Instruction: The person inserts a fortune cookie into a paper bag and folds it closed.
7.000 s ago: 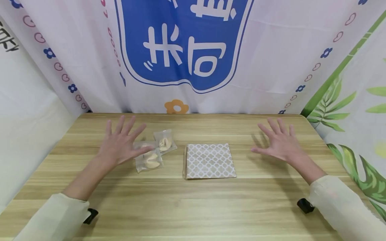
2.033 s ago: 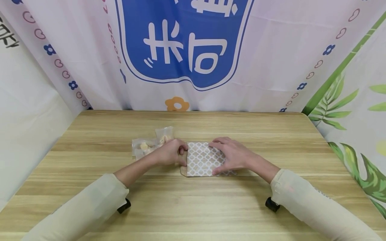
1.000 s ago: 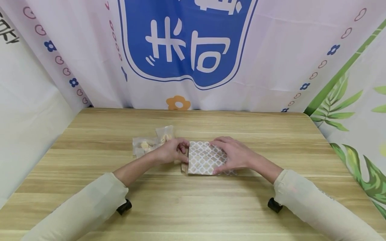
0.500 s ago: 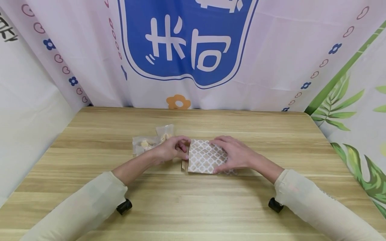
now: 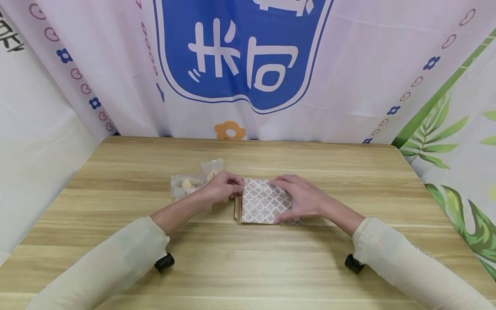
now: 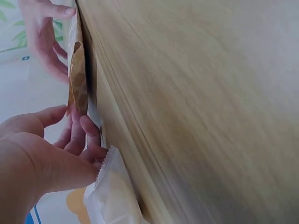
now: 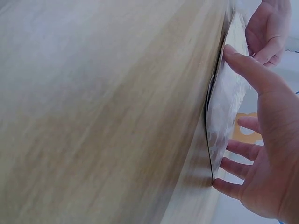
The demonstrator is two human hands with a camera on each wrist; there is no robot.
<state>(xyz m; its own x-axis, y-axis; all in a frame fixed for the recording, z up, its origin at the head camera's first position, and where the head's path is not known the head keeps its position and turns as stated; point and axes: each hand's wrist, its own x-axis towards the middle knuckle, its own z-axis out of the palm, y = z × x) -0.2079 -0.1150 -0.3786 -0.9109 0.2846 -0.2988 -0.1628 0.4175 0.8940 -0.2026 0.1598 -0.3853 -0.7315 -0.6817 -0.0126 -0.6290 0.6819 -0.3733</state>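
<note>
1. Filling the top of frame: printed curtain [image 5: 360,64], blue panel [image 5: 240,43] at upper centre.
2. Wood-grain table [image 5: 252,271] across middle and bottom.
3. Pale sleeves [image 5: 104,262], reaching in from lower left and lower right.
4. Patterned paper bag [image 5: 259,200] flat on table, mid-frame, just right of centre. Long axis runs left-right; its right end is partly hidden under a hand.
5. Right hand [image 5: 304,198] on bag's right half, thumb and fingers set wide apart: thumb on the lower edge, fingers by the upper.
6. Left hand [image 5: 218,188] at bag's upper-left corner, pinching the edge between thumb and fingers; nearer hand to the mouth.
7. Clear packets [image 5: 187,184], pale contents, left of bag, partly behind left hand. Exact count: cannot tell.
8. Black wrist pieces [image 5: 354,264] under both sleeves.
9. Brown mouth [image 5: 237,209] of bag, slightly gaping. Key relation: it faces frame left, toward the packets, left hand between.
</note>
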